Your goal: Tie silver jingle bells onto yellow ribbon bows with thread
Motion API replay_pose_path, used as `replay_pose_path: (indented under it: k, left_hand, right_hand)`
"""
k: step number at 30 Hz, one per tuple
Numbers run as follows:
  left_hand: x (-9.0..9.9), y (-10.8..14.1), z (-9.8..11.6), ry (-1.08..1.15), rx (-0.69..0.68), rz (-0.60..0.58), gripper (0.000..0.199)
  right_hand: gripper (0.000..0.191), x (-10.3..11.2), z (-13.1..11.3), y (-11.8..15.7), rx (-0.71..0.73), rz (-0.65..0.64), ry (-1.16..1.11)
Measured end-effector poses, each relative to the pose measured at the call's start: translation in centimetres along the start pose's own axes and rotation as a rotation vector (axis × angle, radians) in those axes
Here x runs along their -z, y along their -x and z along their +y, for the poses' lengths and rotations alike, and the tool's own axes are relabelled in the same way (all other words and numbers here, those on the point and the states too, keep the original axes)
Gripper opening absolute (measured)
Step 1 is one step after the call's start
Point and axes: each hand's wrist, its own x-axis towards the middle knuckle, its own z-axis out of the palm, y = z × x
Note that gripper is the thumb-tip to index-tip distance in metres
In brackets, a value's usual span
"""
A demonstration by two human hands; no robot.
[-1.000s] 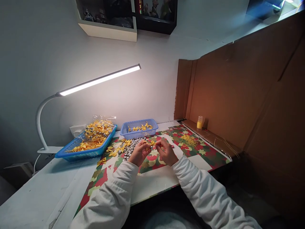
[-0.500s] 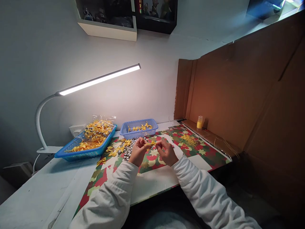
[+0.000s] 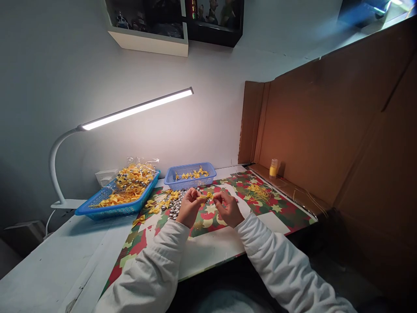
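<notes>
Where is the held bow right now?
Centre of the head view, over the patterned mat: the bow is between the left hand and right hand, right of the silver pieces.

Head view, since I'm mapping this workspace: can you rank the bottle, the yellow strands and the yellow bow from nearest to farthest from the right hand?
From the right hand:
1. Yellow bow: just to its left, between it and the left hand.
2. Yellow strands: to the right.
3. Bottle: farther right and back.
</notes>
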Motion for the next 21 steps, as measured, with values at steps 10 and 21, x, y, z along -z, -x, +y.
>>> replay_pose_path:
  k: [10, 21]
  left_hand:
    - [0.09, 0.04, -0.17, -0.041, -0.098, -0.032, 0.053]
    - [-0.21, 0.39, 0.0, -0.077, -0.202, -0.058, 0.055]
  right_hand:
    - [0.015, -0.13, 0.37, 0.04, 0.038, 0.023, 0.005]
    - [0.016, -0.33, 0.59, 0.15, 0.053, 0.054, -0.014]
